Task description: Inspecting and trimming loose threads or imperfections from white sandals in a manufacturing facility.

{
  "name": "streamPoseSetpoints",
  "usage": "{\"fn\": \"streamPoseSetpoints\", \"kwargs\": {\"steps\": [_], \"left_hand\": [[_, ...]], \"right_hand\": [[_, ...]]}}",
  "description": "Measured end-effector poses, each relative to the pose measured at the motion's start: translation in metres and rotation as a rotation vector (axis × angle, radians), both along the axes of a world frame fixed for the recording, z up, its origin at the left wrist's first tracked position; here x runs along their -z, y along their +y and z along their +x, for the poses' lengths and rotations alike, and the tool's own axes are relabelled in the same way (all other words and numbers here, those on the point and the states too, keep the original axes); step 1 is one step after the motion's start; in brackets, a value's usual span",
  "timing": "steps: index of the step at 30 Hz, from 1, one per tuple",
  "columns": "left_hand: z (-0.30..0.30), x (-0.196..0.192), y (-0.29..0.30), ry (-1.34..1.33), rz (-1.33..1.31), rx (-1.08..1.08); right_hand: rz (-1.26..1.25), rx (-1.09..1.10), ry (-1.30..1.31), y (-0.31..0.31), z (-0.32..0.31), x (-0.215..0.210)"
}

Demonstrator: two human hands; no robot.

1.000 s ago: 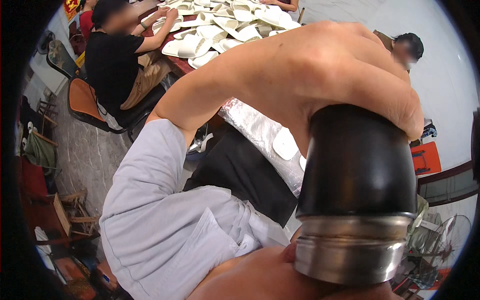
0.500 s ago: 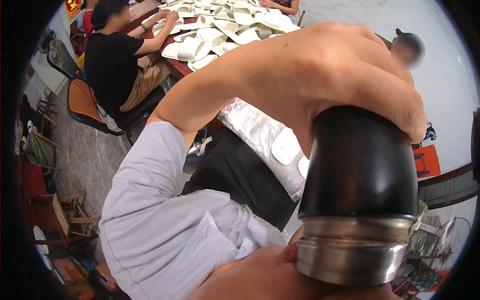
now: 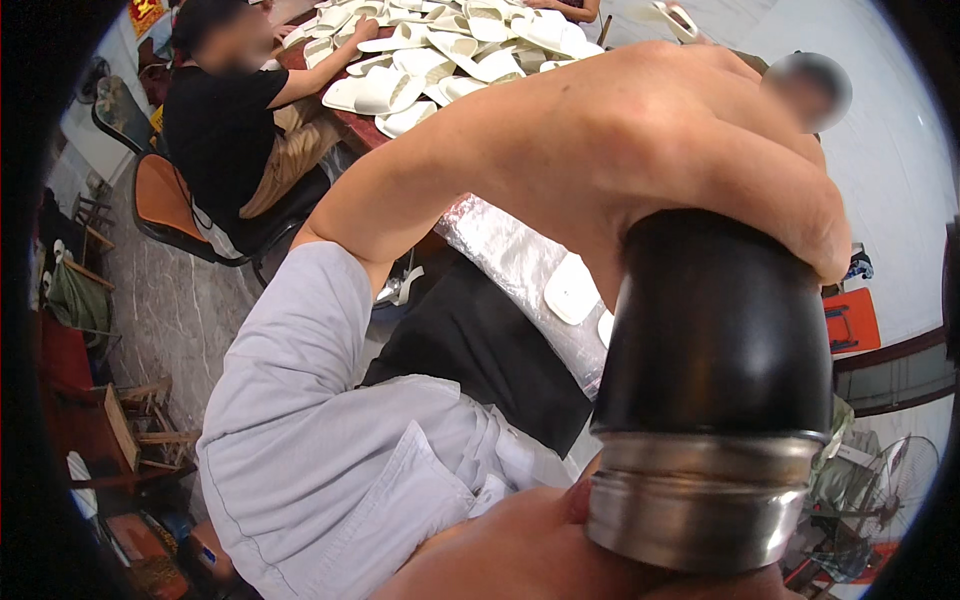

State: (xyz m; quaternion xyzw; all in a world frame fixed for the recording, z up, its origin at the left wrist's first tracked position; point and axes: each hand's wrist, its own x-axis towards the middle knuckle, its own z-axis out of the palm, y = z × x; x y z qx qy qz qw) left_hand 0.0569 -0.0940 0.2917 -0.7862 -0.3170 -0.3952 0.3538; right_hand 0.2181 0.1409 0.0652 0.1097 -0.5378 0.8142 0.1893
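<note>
A: Where's the cup (image 3: 715, 330)?
B: In the left hand (image 3: 720, 140), which clasps its black end; tilted, metal end lowermost.
A: Right hand's grip?
B: Out of sight, can't tell.
A: Around the cup?
B: Shiny plastic (image 3: 500, 250) just left; well beyond, upper left, white slippers (image 3: 470, 50) heaped on a table (image 3: 362, 132), seated worker (image 3: 220, 125) beside.

White slippers (image 3: 455, 62) lie heaped on a dark-red table (image 3: 362, 132).

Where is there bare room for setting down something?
The silvery plastic sheet looks free between the black cloth and the flat white piece. Grey floor shows bare beside the orange-backed chair. Crowded: the red table, heaped with white slippers, and the right side, where the left hand grips the black cylinder.
</note>
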Motion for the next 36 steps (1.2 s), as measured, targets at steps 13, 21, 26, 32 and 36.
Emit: {"fn": "streamPoseSetpoints", "kwargs": {"steps": [13, 21, 26, 32, 36], "left_hand": [[0.017, 0.071, -0.008, -0.491, -0.297, 0.093], [0.007, 0.145, -0.024, -0.973, -0.772, 0.010], [0.004, 0.183, -0.037, -1.130, -0.953, -0.172], [0.005, 0.204, -0.042, -1.161, -1.058, -0.231], [0.004, 0.209, -0.050, -1.217, -1.106, -0.297]], "right_hand": [[-0.033, 0.100, -0.063, 0.003, 0.003, -0.015], [0.234, 0.271, 0.057, -0.006, -0.017, -0.063], [0.672, -0.091, 0.268, -0.008, -0.045, -0.091], [1.218, -0.294, 0.232, -0.036, -0.058, -0.125], [1.325, -0.359, 0.156, -0.054, -0.066, -0.119]]}}
